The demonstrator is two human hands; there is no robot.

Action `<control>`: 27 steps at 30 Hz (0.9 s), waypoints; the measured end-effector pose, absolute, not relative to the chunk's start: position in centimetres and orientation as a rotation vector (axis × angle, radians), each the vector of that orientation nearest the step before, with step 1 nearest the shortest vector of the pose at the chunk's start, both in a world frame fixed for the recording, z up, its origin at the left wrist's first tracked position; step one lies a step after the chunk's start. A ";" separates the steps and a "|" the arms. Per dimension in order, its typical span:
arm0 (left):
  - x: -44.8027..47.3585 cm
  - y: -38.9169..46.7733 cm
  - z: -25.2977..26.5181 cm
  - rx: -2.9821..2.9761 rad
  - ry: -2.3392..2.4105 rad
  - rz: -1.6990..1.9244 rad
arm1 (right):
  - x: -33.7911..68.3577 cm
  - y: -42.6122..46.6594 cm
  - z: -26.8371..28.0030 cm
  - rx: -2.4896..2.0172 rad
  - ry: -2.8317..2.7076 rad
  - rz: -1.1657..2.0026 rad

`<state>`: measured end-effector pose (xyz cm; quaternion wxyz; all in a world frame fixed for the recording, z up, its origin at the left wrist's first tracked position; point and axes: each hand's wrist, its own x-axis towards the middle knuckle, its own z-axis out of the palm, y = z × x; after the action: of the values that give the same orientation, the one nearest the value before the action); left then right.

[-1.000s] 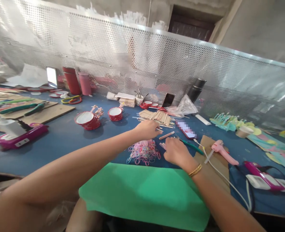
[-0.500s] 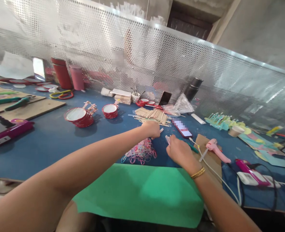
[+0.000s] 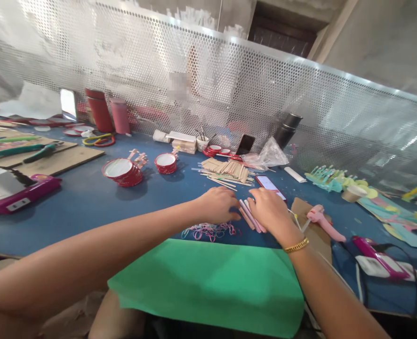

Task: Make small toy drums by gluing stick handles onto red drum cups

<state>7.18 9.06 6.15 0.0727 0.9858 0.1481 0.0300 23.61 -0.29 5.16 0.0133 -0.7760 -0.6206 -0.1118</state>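
Several slim pink and whitish sticks lie side by side between my hands; their exact kind is unclear. My right hand, with a gold bracelet at the wrist, curls over them from the right, its fingers partly hidden. On the other side, my left hand is bent with thumb and fingers apart, close to the sticks, and nothing shows in it. Beneath my left hand is a pile of pastel rubber bands. A heap of flat wooden sticks lies just beyond both hands.
A green sheet covers the near edge. Stacks of red-rimmed round pieces stand left. To the right are a phone, a pink glue gun on cardboard, and a purple power strip with cables. A perforated metal screen runs behind.
My hands have come closer together, the left moving down over the rubber bands. The pink and whitish sticks now show between them; before, a small whitish piece stuck out of each hand.
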 end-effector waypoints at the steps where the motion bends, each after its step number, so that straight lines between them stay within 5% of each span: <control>1: 6.0 9.5 5.7 2.954 0.457 0.117 | 23.5 -0.5 4.4 -2.302 -2.019 -0.330; 12: -3.6 12.8 3.8 2.907 0.494 -0.023 | 21.2 -3.9 3.1 -2.069 -2.137 -0.270; 27: 0.0 12.5 2.7 2.793 0.397 0.067 | 18.1 -1.0 4.7 -2.273 -2.107 0.094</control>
<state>0.04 12.54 2.67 0.1593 0.9771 0.1388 0.0235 18.09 -1.03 4.73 0.0203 -0.7328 -0.6794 0.0304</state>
